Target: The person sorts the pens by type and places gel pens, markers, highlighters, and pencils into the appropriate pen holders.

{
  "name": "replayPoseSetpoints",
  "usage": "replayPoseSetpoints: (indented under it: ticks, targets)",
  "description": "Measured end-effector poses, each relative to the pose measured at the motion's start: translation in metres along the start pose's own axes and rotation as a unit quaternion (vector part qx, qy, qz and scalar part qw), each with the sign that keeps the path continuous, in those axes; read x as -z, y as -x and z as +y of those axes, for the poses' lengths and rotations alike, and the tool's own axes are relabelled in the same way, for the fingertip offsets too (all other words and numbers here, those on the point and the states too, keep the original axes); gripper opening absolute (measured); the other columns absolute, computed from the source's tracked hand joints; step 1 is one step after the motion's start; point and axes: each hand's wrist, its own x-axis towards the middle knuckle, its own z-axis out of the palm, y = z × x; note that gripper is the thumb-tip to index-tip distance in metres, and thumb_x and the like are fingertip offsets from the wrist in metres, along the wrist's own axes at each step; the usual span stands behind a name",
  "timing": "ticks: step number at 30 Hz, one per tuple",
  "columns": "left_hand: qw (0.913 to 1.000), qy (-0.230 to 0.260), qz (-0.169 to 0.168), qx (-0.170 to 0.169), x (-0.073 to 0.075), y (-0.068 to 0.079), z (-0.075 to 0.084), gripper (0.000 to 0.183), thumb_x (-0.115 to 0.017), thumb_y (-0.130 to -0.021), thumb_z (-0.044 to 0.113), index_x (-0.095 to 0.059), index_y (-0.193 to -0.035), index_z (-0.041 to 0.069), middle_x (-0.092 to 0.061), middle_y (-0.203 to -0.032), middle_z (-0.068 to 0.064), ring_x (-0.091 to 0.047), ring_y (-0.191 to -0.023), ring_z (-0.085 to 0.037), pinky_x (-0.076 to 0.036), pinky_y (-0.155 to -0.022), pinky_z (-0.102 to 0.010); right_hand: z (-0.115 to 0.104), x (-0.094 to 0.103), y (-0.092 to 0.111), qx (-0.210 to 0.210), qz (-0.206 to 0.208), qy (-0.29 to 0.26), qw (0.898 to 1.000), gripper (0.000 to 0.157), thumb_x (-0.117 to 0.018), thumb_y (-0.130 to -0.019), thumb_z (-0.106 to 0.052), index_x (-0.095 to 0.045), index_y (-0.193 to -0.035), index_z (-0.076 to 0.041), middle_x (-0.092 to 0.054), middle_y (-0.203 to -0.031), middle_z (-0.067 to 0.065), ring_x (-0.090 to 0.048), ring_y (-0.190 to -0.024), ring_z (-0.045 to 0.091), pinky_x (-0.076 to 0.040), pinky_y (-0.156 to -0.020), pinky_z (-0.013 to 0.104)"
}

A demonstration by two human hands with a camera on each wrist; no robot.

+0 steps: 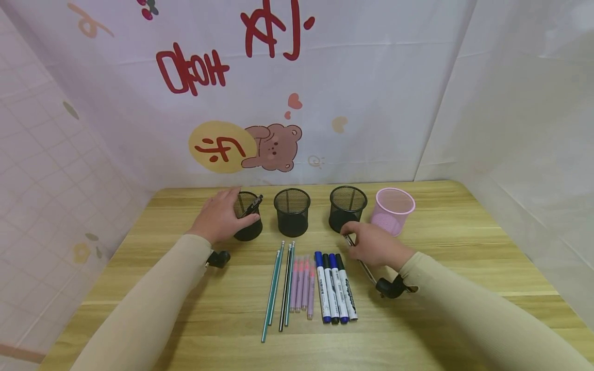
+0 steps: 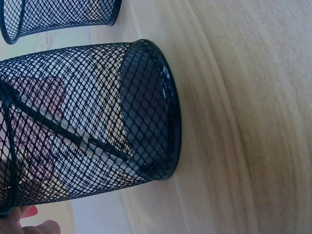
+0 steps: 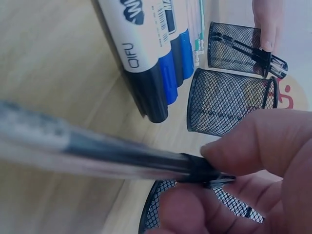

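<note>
My left hand (image 1: 221, 216) grips the leftmost black mesh pen cup (image 1: 248, 232), thumb in front and fingers around its far side. A black-and-clear pen (image 2: 73, 134) leans inside that cup, its top above the rim (image 1: 253, 204). My right hand (image 1: 377, 245) pinches another pen (image 3: 122, 153) near its black end between thumb and fingers; the pen slants over the table, right of the whiteboard markers (image 1: 336, 288). Just beyond this hand stand a third black mesh cup (image 1: 347, 208) and a pink mesh cup (image 1: 390, 219).
A second black mesh cup (image 1: 293, 219) stands right of the held one. On the wooden table (image 1: 223, 319) several pencils (image 1: 275, 291), several pink-topped pens (image 1: 303, 288) and the markers lie side by side. A printed cloth (image 1: 362, 93) hangs behind the table.
</note>
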Motion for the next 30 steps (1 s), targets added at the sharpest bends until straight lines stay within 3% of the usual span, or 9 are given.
replayPoseSetpoints:
  ticks: [15, 22, 30]
  targets:
    - [1.0000, -0.005, 0.000, -0.001, -0.001, 0.000, -0.002, 0.105, -0.063, -0.092, 0.073, -0.028, -0.166, 0.007, -0.033, -0.170, -0.020, -0.029, -0.158, -0.042, -0.020, -0.128, -0.066, -0.008, 0.004, 0.000, 0.004, 0.087, -0.084, 0.993, 0.048, -0.067, -0.086, -0.007, -0.059, -0.133, -0.006, -0.065, -0.075, 0.004, -0.056, -0.059, 0.014, -0.047, -0.054, 0.030]
    - [1.0000, -0.006, 0.001, -0.003, -0.002, 0.000, -0.002, 0.104, -0.063, -0.092, 0.072, -0.029, -0.166, 0.006, -0.034, -0.170, -0.020, -0.030, -0.158, -0.042, -0.021, -0.129, -0.066, -0.011, 0.002, -0.002, 0.032, 0.146, -0.169, 0.974, 0.043, -0.066, -0.090, -0.002, -0.057, -0.132, -0.006, -0.059, -0.071, 0.003, -0.049, -0.055, 0.014, -0.042, -0.050, 0.026]
    - [1.0000, -0.007, 0.000, -0.003, -0.002, 0.000, -0.002, 0.106, -0.061, -0.092, 0.075, -0.028, -0.166, 0.006, -0.034, -0.170, -0.019, -0.029, -0.158, -0.041, -0.021, -0.128, -0.066, -0.019, 0.000, -0.004, 0.062, 0.201, -0.221, 0.952, 0.040, -0.067, -0.094, -0.001, -0.056, -0.132, -0.006, -0.060, -0.079, 0.007, -0.051, -0.063, 0.014, -0.044, -0.055, 0.025]
